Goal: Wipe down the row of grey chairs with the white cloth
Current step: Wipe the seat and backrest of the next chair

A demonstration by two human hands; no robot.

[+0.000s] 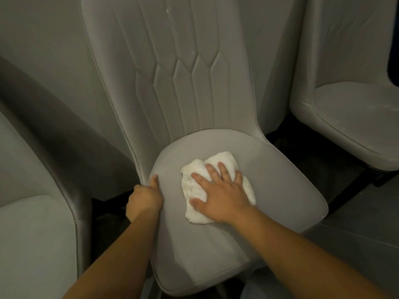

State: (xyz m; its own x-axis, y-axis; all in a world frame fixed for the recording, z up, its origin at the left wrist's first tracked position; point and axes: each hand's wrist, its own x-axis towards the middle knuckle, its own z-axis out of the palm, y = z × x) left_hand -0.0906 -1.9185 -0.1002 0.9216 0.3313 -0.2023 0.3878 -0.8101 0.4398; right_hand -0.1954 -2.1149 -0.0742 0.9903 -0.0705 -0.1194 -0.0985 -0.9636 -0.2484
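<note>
The right hand (218,190) is pressing the white cloth (195,188) flat, fingers spread, on the middle grey chair (269,190), while the left hand (144,198) is gripping its seat edge.

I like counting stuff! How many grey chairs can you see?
3: the middle chair under the white cloth, one at the left edge, one at the right. More may sit outside the picture.

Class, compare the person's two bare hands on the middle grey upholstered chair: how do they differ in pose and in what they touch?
The right hand lies flat with fingers spread, pressing the crumpled white cloth onto the seat of the middle grey upholstered chair. The left hand is curled, gripping that seat's left edge, and touches no cloth. The right hand is over the seat's middle; the left hand is at its rim. Both are bare and touch the same chair.
</note>
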